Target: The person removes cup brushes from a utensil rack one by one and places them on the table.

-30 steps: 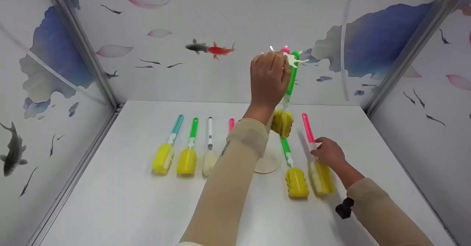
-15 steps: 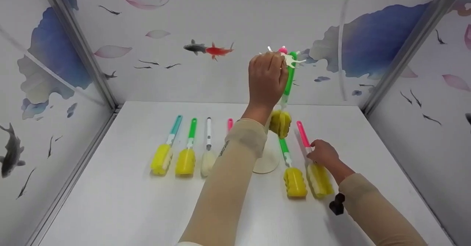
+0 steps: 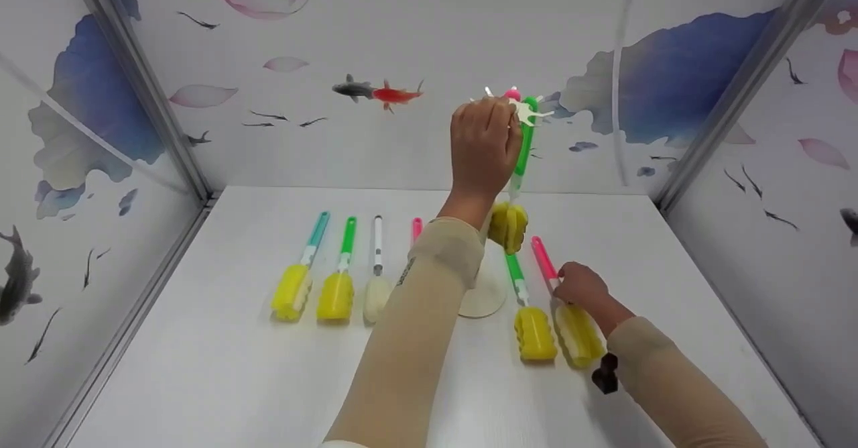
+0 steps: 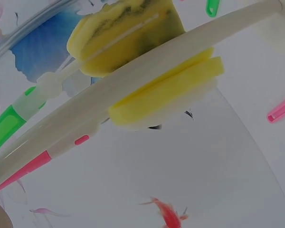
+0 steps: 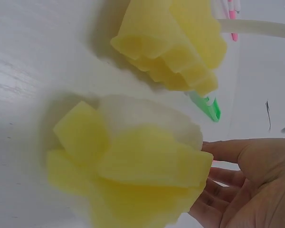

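My left hand (image 3: 484, 143) grips the top of a white rack (image 3: 526, 111) with splayed hooks, above its pole (image 4: 90, 104) and round base (image 3: 484, 300). Hanging from the rack are a green-handled sponge brush (image 3: 524, 153) and, in the left wrist view, a pink-handled one (image 4: 31, 169). My right hand (image 3: 583, 286) pinches another pink-handled sponge brush (image 3: 544, 259) near its neck; its yellow and white head (image 5: 147, 156) lies close over the table, handle slanting away to the left. A green-handled brush (image 3: 535, 334) lies just left of it.
On the left of the white table (image 3: 221, 381) lie a teal-handled brush (image 3: 293, 292), a green-handled brush (image 3: 336, 295) and a white-handled brush (image 3: 377, 300). A pink handle (image 3: 417, 227) shows behind my left forearm. Printed panels wall the back and sides.
My right hand has shifted left and slightly nearer with the pink-handled brush, whose handle end has swung left and toward me. My left hand keeps its grip on the rack.
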A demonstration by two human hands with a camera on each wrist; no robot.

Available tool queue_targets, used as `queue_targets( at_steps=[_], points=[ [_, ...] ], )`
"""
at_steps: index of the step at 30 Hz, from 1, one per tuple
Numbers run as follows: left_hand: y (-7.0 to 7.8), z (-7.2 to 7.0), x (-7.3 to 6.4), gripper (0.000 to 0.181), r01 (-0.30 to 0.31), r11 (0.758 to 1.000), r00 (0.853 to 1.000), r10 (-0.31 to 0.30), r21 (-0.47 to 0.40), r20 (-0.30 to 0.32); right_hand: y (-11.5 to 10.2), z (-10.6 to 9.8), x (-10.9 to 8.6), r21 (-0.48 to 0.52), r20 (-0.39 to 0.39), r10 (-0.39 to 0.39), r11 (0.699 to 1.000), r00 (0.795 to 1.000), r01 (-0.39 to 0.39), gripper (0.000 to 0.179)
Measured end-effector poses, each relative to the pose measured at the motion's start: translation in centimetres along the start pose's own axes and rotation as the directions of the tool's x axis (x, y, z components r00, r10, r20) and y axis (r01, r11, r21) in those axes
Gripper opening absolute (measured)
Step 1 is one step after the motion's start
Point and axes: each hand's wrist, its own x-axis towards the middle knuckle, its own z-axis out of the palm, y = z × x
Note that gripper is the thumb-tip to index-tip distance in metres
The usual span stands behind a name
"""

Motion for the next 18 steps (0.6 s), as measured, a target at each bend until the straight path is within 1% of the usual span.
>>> queue_targets(
  at_steps=[7,12,14,18],
  points=[
    [0.07,-0.27,0.11,0.014,0.005,1.000,1.000,-0.005,-0.004,0.010,0.00,-0.02,0.26,-0.040,0.022,-0.004,0.999,1.000,0.005,0.049],
    [0.16,-0.44,0.54,0.018,0.018,1.000,1.000,-0.018,-0.025,0.007,-0.16,-0.37,0.15,-0.022,0.031,0.001,1.000,1.000,0.000,0.049],
    [0.15,-0.48,0.66,0.019,0.017,1.000,1.000,-0.017,-0.019,0.005,-0.21,-0.46,0.11,-0.014,0.029,0.006,1.000,1.000,-0.006,0.049],
    [0.14,-0.57,0.65,0.020,0.004,1.000,1.000,-0.004,0.021,0.013,-0.11,-0.38,0.03,0.008,0.029,0.015,1.000,0.999,-0.015,0.049]
  ],
)
